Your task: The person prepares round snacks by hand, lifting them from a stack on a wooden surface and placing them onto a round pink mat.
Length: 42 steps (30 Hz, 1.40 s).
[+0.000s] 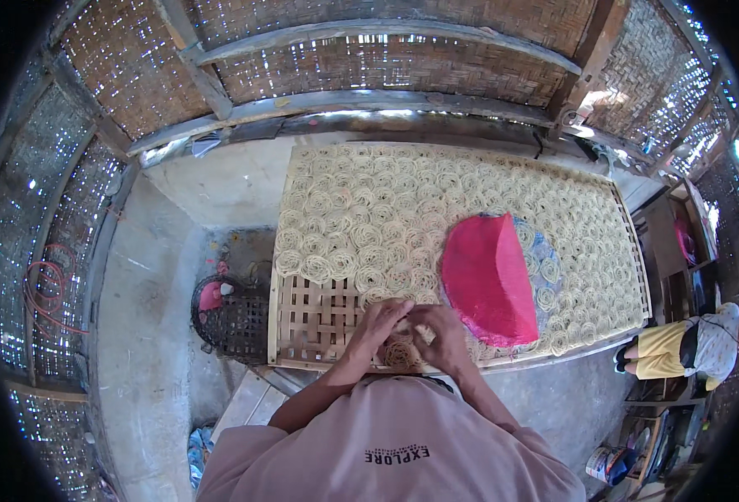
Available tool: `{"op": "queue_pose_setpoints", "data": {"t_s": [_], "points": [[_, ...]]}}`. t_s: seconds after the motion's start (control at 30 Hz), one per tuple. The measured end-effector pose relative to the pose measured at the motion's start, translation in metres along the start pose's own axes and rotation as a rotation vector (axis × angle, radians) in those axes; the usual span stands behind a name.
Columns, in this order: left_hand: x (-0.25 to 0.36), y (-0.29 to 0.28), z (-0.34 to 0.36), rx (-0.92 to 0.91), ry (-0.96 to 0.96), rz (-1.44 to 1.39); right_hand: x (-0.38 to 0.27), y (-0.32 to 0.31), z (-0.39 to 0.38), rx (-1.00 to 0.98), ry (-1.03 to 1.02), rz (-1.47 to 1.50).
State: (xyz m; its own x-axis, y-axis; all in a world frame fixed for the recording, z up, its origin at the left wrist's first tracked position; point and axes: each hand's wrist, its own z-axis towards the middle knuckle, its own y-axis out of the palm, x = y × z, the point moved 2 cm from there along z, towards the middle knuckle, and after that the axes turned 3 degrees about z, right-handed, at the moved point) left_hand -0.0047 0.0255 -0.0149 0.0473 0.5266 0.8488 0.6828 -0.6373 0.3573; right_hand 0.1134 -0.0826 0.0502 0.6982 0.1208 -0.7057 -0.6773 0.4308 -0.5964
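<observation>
Woven wall point(487, 67) far beyond my hands. Rack point(275, 322) under and ahead of them, mostly covered with pale coils point(373, 235); bare lattice just left of my left hand. Pink sheet point(488, 280), folded, over coils right of my right hand. Dark basket point(240, 322) well left of both. Left hand point(378, 328), right hand point(441, 336) close together, fingers bent; can't tell what they grip. Brownish coil point(400, 355) between them, nearer me.

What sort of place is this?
Probably a small rustic workshop, perhaps for making food: rows of pale, noodle-like nests cover most of a latticed rack, with light showing through woven walls.
</observation>
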Motion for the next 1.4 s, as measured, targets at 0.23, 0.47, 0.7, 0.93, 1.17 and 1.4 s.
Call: {"op": "queue_pose_setpoints", "data": {"t_s": [0.23, 0.47, 0.7, 0.93, 1.17, 1.4], "points": [[-0.025, -0.035, -0.011, 0.113, 0.039, 0.006, 0.0, 0.032, -0.02, -0.157, 0.217, 0.241], [0.002, -0.032, -0.031, 0.156, 0.201, 0.107, 0.029, 0.064, -0.033, 0.054, 0.614, 1.06], [0.015, -0.032, -0.046, 0.027, 0.313, 0.043, 0.01, 0.061, -0.009, -0.12, 0.788, 1.1], [0.001, -0.04, -0.045, 0.106, 0.313, 0.281, 0.033, 0.078, -0.024, -0.151, 0.72, 0.93], [-0.021, -0.051, -0.043, 0.115, 0.135, 0.366, 0.019, 0.065, -0.013, -0.155, 0.607, 0.651], [-0.02, -0.057, -0.031, 0.399, 0.242, 0.68, 0.027, 0.076, 0.002, -0.187, 0.335, 0.071]]}}
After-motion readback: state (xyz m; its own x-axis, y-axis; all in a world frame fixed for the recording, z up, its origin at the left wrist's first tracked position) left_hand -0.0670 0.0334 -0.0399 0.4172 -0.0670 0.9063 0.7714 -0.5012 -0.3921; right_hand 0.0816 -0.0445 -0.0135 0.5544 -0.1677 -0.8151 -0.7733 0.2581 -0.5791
